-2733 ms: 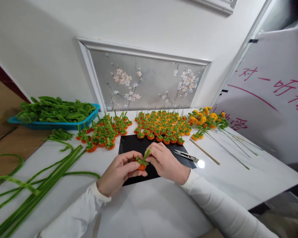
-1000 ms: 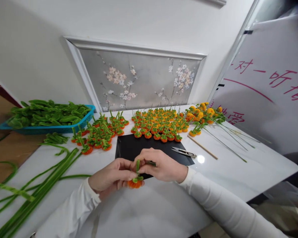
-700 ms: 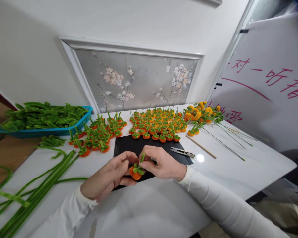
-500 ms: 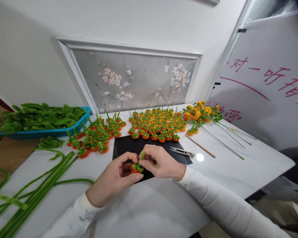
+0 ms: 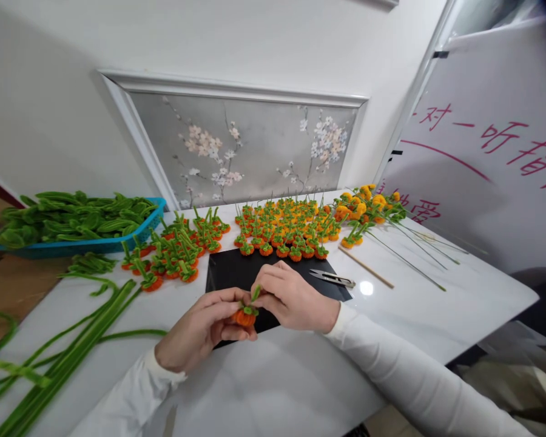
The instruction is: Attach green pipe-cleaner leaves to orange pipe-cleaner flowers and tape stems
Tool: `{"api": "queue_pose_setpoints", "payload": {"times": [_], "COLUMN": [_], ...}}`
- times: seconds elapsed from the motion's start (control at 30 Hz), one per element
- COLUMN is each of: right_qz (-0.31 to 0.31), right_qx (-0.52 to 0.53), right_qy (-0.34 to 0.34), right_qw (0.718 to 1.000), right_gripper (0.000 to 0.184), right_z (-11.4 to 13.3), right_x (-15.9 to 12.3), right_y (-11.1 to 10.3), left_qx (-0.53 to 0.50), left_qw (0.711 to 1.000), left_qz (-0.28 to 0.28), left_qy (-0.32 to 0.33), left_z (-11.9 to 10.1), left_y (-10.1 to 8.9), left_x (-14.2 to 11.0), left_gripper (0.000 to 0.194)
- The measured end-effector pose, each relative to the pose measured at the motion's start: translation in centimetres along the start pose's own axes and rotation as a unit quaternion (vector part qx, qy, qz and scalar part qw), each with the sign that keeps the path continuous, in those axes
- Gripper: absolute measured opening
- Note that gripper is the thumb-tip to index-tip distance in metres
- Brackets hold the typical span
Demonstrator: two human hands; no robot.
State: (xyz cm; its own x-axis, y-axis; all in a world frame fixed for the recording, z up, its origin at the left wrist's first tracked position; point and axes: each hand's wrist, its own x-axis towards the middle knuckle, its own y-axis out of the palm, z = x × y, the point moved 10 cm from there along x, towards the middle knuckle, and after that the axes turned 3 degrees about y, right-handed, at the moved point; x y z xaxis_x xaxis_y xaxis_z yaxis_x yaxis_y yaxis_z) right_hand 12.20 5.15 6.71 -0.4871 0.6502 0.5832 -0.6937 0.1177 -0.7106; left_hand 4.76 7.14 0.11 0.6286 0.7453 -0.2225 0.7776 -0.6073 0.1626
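Observation:
Over the front of a black mat [image 5: 227, 273], my left hand [image 5: 204, 328] is closed around a small orange pipe-cleaner pumpkin [image 5: 244, 317] with a green top. My right hand [image 5: 291, 297] pinches at the green pipe-cleaner stem [image 5: 255, 294] standing up from it; its fingertips partly hide the green loops. Snips [image 5: 332, 278] lie on the mat just beyond my right hand. Orange pumpkins with thick green stems [image 5: 177, 255] are grouped to the left, and rows of finished-looking ones with thin stems [image 5: 286, 224] stand behind the mat.
A blue basket [image 5: 152, 221] of green fuzzy leaf pieces stands at the back left. Long green pipe cleaners [image 5: 73, 358] lie at the left front. Right of the mat are a wooden stick [image 5: 367, 267] and yellow-orange flowers [image 5: 368, 203] with long thin stems. The white table [image 5: 473, 291] ends at the right.
My left hand has turned the pumpkin so its orange side shows more, and its fingers have shifted around it. My right hand remains at the green stem.

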Motion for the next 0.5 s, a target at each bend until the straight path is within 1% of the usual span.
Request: {"api": "queue_pose_setpoints", "payload": {"times": [0.07,0.13,0.17,0.2,0.23,0.33,0.4,0.5], "right_qz": [0.004,0.011,0.017,0.025,0.036,0.071,0.083,0.08], "right_qx": [-0.023,-0.044,-0.05,-0.053,-0.05,-0.031,-0.022,-0.025], "right_qy": [0.008,0.018,0.022,0.023,0.021,0.001,-0.006,0.0], "right_qw": [1.0,0.999,0.998,0.998,0.998,0.997,0.996,0.996], "right_gripper": [0.009,0.003,0.002,0.005,0.007,0.008,0.01,0.013], "right_z": [-0.1,-0.3,-0.4,-0.5,-0.5,-0.1,-0.1,-0.3], "right_x": [-0.1,-0.1,-0.2,-0.2,-0.2,-0.3,-0.3,-0.3], "right_y": [0.4,0.9,1.1,1.4,1.6,2.2,2.2,1.7], "left_qx": [0.078,0.188,0.23,0.257,0.267,0.248,0.236,0.243], "left_qw": [0.996,0.977,0.967,0.96,0.959,0.967,0.969,0.966], "left_qz": [-0.009,-0.028,-0.033,-0.03,-0.023,0.001,0.009,0.013], "left_qy": [0.048,0.099,0.108,0.104,0.093,0.064,0.069,0.087], "left_z": [-1.2,-2.5,-2.8,-2.7,-2.4,-1.5,-1.5,-1.8], "left_y": [-0.1,-0.1,-0.1,0.0,0.0,0.0,-0.1,-0.3], "left_x": [0.2,0.2,0.3,0.4,0.5,0.7,0.8,0.8], "left_gripper": [0.017,0.021,0.021,0.021,0.02,0.019,0.021,0.024]}}
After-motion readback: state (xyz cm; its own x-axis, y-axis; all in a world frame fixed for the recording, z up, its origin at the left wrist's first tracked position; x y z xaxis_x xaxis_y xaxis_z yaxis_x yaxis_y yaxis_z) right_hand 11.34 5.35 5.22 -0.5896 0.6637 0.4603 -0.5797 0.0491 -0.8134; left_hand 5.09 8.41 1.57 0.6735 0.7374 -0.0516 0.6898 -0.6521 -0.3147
